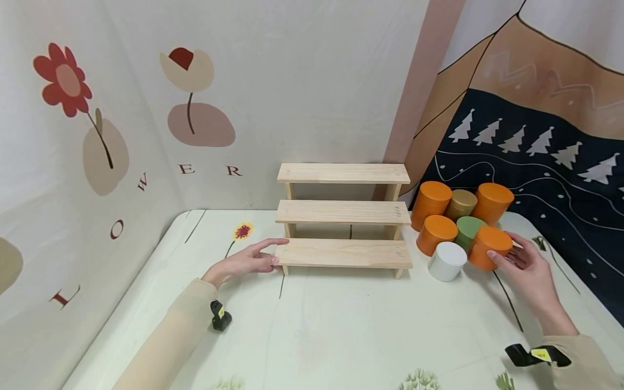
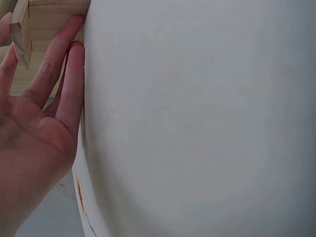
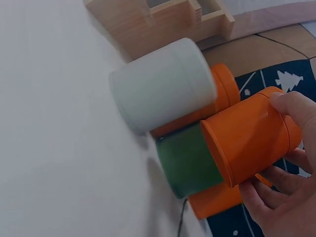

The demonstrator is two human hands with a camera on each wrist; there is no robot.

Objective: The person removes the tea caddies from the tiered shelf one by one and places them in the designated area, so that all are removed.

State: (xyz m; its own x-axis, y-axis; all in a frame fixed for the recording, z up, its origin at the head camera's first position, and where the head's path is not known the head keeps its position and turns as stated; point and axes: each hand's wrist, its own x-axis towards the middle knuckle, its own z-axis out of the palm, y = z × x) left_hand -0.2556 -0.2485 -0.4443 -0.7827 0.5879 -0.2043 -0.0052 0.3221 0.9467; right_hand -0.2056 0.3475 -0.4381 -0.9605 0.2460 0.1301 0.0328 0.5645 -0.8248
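A three-step wooden shelf (image 1: 343,253) stands at the back of the table. At its left end my left hand (image 1: 247,259) holds the lowest board. The left wrist view shows the fingers (image 2: 71,81) of that hand reaching beneath the wooden board (image 2: 57,7). On the right, my right hand (image 1: 531,271) grips an orange canister (image 3: 249,138) between thumb and fingers. In the right wrist view this canister is held apart from the table and overlaps a green canister (image 3: 187,160). A white canister (image 1: 447,262) stands just left of it.
Behind the held canister are more orange canisters (image 1: 431,203) and a tan-gold canister (image 1: 460,204), grouped close to the shelf's right end. A printed white cloth (image 1: 312,325) covers the table. Patterned fabric (image 1: 312,81) hangs behind and at the left.
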